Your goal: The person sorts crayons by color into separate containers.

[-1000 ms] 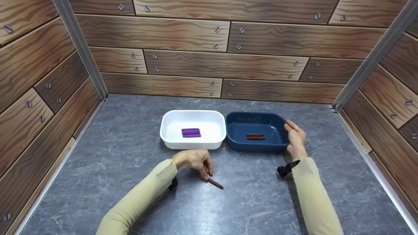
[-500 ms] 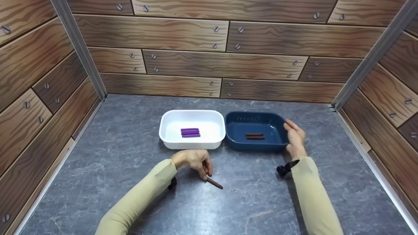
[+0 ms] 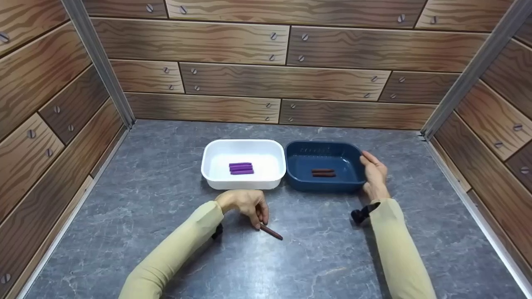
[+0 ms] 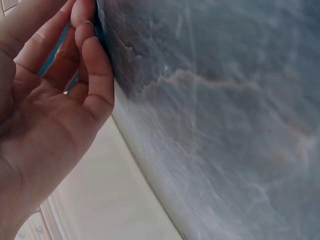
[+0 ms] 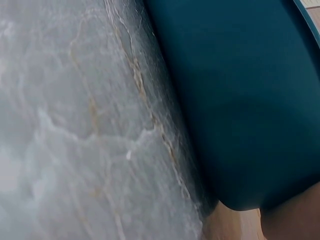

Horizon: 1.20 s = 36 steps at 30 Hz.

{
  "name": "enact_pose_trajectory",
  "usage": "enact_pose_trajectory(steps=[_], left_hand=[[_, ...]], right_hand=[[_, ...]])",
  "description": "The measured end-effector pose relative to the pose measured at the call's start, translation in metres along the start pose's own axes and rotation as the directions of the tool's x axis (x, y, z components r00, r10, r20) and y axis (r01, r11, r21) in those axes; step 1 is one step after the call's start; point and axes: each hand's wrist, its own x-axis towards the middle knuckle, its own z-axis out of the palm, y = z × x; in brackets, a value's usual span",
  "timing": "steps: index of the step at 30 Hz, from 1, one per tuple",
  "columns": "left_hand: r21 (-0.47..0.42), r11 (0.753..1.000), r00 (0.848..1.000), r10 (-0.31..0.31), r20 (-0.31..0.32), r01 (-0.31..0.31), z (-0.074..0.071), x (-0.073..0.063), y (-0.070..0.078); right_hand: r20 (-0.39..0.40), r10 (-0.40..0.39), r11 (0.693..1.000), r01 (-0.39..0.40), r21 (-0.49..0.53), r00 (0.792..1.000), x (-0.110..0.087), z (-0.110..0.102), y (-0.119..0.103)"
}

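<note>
In the head view my left hand (image 3: 250,207) pinches one end of a brown ribbed stick (image 3: 271,232) between thumb and fingertips, low over the grey table in front of the trays. The left wrist view shows the curled fingers of the same hand (image 4: 55,95), with the stick out of sight there. My right hand (image 3: 376,174) grips the right end of a dark blue tray (image 3: 324,187) at its rim. Two brown sticks (image 3: 323,172) lie side by side inside that tray. The right wrist view is filled partly by the tray's side wall (image 5: 240,100).
A white tray (image 3: 245,184) stands left of the blue one, their ends right against each other. Three purple sticks (image 3: 241,168) lie together in it. Wood-patterned walls (image 3: 232,79) enclose the grey marbled table (image 3: 166,166) at the back and both sides.
</note>
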Motion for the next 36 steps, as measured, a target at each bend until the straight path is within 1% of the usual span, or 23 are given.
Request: enact_pose_trajectory(steps=[10, 13, 18, 24, 31, 36], left_hand=[[-0.035, 0.999, 1.000, 0.016, 0.018, -0.015, 0.0006, -0.0003, -0.0020], [-0.025, 0.999, 0.999, 0.025, 0.021, -0.025, 0.0005, -0.0003, -0.0020], [0.011, 0.999, 0.999, 0.045, 0.008, -0.045, 0.0007, -0.0004, -0.0016], [-0.004, 0.999, 0.999, 0.045, 0.001, -0.045, 0.0016, -0.0021, -0.0010], [0.052, 0.998, 0.999, 0.047, -0.018, -0.046, -0.0001, -0.0004, 0.0031], [0.031, 0.998, 0.997, 0.053, -0.056, -0.051, -0.0008, 0.0037, 0.0062]], right_hand=[[-0.002, -0.001, 1.000, 0.001, -0.009, 1.000, -0.0010, -0.0005, -0.0007], [0.003, 0.002, 1.000, -0.002, -0.002, 1.000, -0.0012, -0.0002, -0.0006], [0.012, -0.002, 1.000, 0.002, 0.001, 1.000, -0.0010, -0.0003, -0.0001], [-0.002, -0.004, 1.000, 0.004, -0.014, 1.000, -0.0005, 0.0003, -0.0008], [-0.006, -0.006, 1.000, 0.006, 0.004, 1.000, 0.0000, 0.0016, -0.0026], [-0.010, 0.000, 1.000, 0.000, -0.015, 1.000, -0.0001, 0.0007, -0.0005]])
